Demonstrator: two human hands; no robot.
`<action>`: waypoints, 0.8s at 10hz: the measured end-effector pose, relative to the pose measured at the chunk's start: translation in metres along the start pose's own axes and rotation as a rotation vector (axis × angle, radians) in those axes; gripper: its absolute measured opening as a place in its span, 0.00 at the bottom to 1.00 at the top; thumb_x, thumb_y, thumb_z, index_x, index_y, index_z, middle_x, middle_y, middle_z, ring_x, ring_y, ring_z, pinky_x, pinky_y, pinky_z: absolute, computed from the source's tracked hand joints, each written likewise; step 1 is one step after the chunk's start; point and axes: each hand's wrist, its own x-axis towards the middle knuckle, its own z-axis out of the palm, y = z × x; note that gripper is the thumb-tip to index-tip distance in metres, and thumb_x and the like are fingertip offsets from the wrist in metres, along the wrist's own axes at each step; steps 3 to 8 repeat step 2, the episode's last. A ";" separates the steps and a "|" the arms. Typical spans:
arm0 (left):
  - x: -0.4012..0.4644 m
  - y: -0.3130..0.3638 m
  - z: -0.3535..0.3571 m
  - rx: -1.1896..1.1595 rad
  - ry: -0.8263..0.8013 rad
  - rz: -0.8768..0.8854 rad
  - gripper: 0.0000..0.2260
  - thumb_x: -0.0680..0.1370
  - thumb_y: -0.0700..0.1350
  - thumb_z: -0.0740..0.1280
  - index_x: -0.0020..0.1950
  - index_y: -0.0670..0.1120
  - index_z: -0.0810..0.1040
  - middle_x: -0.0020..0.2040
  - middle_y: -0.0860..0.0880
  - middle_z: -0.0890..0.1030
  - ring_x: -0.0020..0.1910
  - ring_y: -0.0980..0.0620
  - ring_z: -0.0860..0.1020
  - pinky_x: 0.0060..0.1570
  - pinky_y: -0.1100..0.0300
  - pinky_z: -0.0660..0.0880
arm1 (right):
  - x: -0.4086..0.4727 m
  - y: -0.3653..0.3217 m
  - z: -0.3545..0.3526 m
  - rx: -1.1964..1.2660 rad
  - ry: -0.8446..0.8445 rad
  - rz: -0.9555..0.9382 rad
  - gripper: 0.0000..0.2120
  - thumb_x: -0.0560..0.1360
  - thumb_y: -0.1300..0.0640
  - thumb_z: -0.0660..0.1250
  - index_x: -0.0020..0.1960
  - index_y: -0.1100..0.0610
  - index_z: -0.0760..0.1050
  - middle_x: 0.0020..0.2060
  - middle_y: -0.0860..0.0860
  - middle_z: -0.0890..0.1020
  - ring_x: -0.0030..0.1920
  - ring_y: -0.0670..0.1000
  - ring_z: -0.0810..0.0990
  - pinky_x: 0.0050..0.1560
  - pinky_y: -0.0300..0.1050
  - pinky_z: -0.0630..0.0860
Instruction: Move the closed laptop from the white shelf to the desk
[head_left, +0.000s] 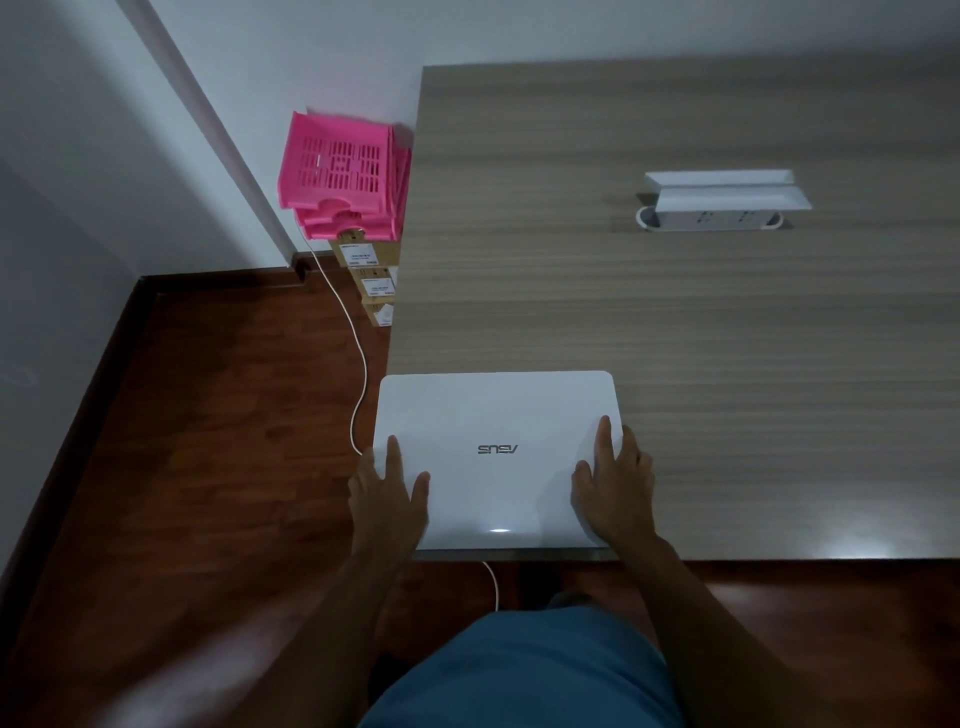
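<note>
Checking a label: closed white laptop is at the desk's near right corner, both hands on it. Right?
Wrong corner: the head view shows the closed white laptop at the desk's near left corner, with the left hand and right hand on it.

light: dim | glare: laptop (498, 415) lid, desk (675, 338) front edge | edges: bowed, lower left blurred

The white laptop (498, 457) lid reads "ASUS", upside down from here. Labels on the cardboard boxes (371, 280) are too small to read.
</note>
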 end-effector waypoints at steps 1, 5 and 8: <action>0.001 -0.003 -0.013 -0.105 -0.006 0.034 0.32 0.78 0.56 0.60 0.78 0.46 0.53 0.76 0.37 0.59 0.73 0.37 0.59 0.70 0.43 0.59 | -0.014 -0.010 -0.005 -0.007 -0.043 0.034 0.34 0.77 0.46 0.57 0.78 0.54 0.48 0.77 0.59 0.53 0.73 0.64 0.57 0.71 0.61 0.58; -0.028 -0.028 -0.017 -0.332 0.086 0.007 0.30 0.77 0.56 0.60 0.76 0.45 0.58 0.74 0.40 0.65 0.72 0.43 0.63 0.70 0.44 0.62 | -0.034 -0.005 -0.029 0.085 -0.041 0.029 0.28 0.74 0.47 0.63 0.70 0.57 0.64 0.70 0.58 0.69 0.68 0.60 0.66 0.65 0.55 0.66; -0.028 -0.028 -0.017 -0.332 0.086 0.007 0.30 0.77 0.56 0.60 0.76 0.45 0.58 0.74 0.40 0.65 0.72 0.43 0.63 0.70 0.44 0.62 | -0.034 -0.005 -0.029 0.085 -0.041 0.029 0.28 0.74 0.47 0.63 0.70 0.57 0.64 0.70 0.58 0.69 0.68 0.60 0.66 0.65 0.55 0.66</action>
